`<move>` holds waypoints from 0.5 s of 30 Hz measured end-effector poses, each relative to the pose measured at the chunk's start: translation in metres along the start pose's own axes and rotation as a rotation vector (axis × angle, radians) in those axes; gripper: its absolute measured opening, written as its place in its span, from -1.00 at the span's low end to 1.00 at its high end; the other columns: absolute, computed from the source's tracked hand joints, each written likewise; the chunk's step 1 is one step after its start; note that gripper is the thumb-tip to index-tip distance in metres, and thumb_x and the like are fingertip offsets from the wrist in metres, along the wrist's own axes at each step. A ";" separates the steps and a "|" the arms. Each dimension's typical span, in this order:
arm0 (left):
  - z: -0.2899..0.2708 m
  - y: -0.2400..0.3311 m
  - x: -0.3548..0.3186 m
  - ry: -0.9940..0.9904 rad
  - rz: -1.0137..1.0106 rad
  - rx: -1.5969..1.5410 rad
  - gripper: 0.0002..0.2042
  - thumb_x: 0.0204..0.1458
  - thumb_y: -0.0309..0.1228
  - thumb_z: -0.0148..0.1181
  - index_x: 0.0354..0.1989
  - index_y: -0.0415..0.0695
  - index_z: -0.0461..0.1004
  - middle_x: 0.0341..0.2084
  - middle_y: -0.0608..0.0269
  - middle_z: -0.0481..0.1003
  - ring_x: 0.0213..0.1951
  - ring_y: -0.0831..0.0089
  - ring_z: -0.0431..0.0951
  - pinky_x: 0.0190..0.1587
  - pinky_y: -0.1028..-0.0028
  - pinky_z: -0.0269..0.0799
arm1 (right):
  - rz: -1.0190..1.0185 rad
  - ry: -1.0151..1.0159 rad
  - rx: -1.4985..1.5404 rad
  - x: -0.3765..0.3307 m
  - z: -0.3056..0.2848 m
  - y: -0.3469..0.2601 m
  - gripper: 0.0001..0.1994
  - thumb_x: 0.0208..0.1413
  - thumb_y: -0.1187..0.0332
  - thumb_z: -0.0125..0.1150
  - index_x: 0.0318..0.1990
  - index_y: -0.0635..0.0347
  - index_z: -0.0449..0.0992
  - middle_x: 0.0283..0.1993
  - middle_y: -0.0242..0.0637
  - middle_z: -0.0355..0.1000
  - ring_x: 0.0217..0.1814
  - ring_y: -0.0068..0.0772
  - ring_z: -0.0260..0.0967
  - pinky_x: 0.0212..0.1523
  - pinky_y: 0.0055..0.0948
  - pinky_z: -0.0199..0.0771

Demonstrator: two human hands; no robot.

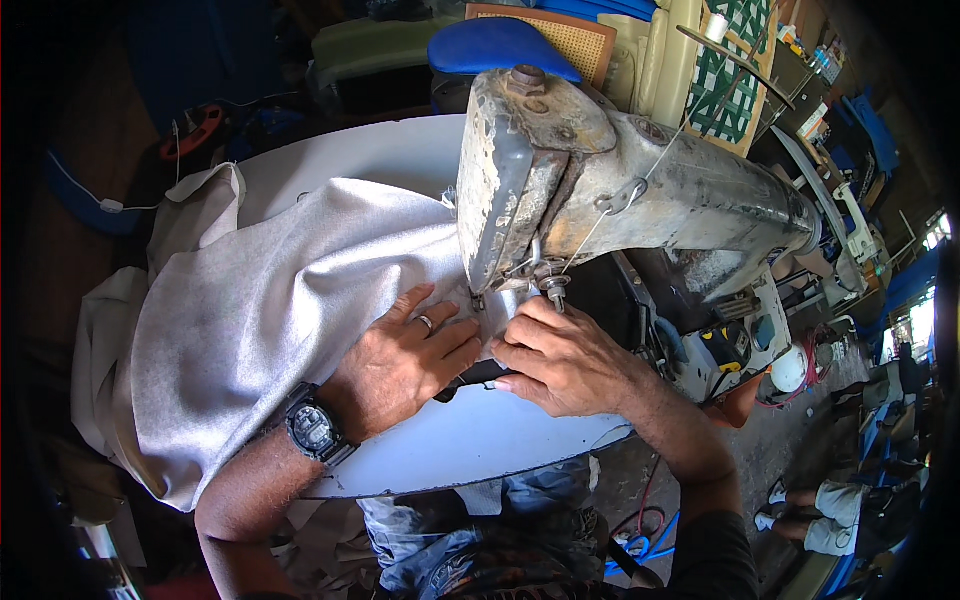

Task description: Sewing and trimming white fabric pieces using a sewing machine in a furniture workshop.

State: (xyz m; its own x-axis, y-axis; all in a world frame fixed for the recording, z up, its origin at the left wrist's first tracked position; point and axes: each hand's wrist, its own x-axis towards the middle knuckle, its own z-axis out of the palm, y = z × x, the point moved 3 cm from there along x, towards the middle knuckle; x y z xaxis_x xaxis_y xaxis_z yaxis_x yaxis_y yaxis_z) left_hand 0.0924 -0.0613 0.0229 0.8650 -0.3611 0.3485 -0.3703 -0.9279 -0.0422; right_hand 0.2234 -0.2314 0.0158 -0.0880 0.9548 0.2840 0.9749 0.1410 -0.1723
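A worn, paint-chipped industrial sewing machine [640, 190] stands over a white table [500, 430]. Under its needle area lies a large piece of light grey fabric [270, 290], bunched in folds and draped off the table's left side. My left hand [415, 350] rests on the fabric just left of the presser foot, fingers spread; a ring and a black wristwatch [315, 428] show on it. Close to the right of the foot, my right hand [565, 360] has its fingers bent and closed on the fabric's edge. Its fingertips partly hide the fabric there.
White thread runs along the machine from a spool [716, 28] at the upper right. Behind the table are a blue padded seat [505, 45] and a woven cane panel [560, 45]. A person in light shorts [838, 515] is at the lower right, near hoses on the floor.
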 end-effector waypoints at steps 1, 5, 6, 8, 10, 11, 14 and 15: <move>0.000 0.000 -0.001 0.010 -0.002 0.018 -0.66 0.12 -0.33 0.15 0.04 -0.15 0.60 0.07 0.19 0.58 0.20 0.23 0.55 0.43 0.04 0.27 | 0.000 -0.002 -0.001 0.000 0.001 0.000 -0.65 0.22 0.12 0.37 -0.06 0.25 0.61 -0.09 -0.27 0.39 0.09 -0.24 0.31 0.19 -0.20 0.44; 0.001 -0.003 0.000 -0.012 0.000 0.053 -0.65 0.14 -0.32 0.15 0.07 -0.15 0.60 0.09 0.19 0.57 0.25 0.22 0.51 0.46 0.03 0.23 | 0.011 0.001 -0.041 0.000 0.003 -0.001 -0.62 0.25 0.11 0.34 -0.01 0.27 0.60 -0.07 -0.25 0.38 0.07 -0.24 0.31 0.16 -0.20 0.45; 0.003 -0.004 0.000 -0.011 0.002 0.078 -0.65 0.14 -0.31 0.15 0.07 -0.14 0.59 0.10 0.20 0.57 0.27 0.22 0.50 0.47 0.02 0.20 | 0.022 -0.005 -0.051 0.000 0.003 -0.001 -0.61 0.26 0.10 0.33 0.00 0.28 0.59 -0.06 -0.24 0.38 0.07 -0.24 0.31 0.15 -0.21 0.45; 0.004 -0.004 -0.001 -0.006 -0.001 0.107 -0.64 0.14 -0.31 0.16 0.08 -0.14 0.59 0.11 0.20 0.57 0.29 0.22 0.48 0.48 0.02 0.18 | 0.031 -0.015 -0.058 0.001 0.004 -0.001 -0.60 0.27 0.10 0.32 0.01 0.29 0.59 -0.05 -0.23 0.37 0.07 -0.24 0.32 0.14 -0.20 0.45; 0.002 -0.005 -0.002 0.014 -0.051 0.067 -0.69 0.13 -0.39 0.19 0.04 -0.09 0.64 0.15 0.22 0.59 0.28 0.27 0.50 0.51 0.01 0.16 | 0.036 -0.022 -0.065 0.004 0.004 -0.003 -0.59 0.27 0.09 0.31 0.02 0.30 0.59 -0.05 -0.22 0.37 0.07 -0.23 0.32 0.13 -0.19 0.46; 0.003 -0.007 -0.003 0.019 -0.058 0.070 -0.69 0.13 -0.39 0.19 0.04 -0.09 0.64 0.15 0.22 0.59 0.28 0.27 0.50 0.51 0.01 0.16 | 0.047 -0.023 -0.073 0.005 0.004 -0.004 -0.57 0.28 0.09 0.31 0.04 0.31 0.58 -0.04 -0.22 0.37 0.07 -0.22 0.33 0.13 -0.19 0.46; 0.006 -0.013 -0.004 0.011 -0.089 0.033 -0.67 0.13 -0.39 0.18 0.07 -0.12 0.62 0.15 0.21 0.58 0.32 0.26 0.46 0.52 0.03 0.12 | 0.058 -0.014 -0.089 0.008 0.004 -0.007 -0.54 0.27 0.08 0.31 0.08 0.34 0.56 -0.04 -0.20 0.36 0.08 -0.20 0.34 0.13 -0.17 0.47; 0.006 -0.013 -0.002 -0.007 -0.091 0.045 -0.66 0.13 -0.38 0.18 0.08 -0.12 0.61 0.15 0.20 0.58 0.33 0.26 0.45 0.53 0.04 0.11 | 0.066 0.000 -0.094 0.008 0.003 -0.008 -0.51 0.26 0.07 0.32 0.10 0.35 0.55 -0.04 -0.19 0.36 0.08 -0.18 0.34 0.12 -0.17 0.47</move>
State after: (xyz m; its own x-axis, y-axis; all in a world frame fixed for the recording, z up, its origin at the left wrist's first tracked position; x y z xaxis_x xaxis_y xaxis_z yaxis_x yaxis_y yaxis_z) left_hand 0.0973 -0.0487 0.0170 0.8966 -0.2757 0.3464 -0.2746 -0.9601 -0.0532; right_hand 0.2146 -0.2236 0.0163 -0.0224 0.9611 0.2753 0.9935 0.0522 -0.1015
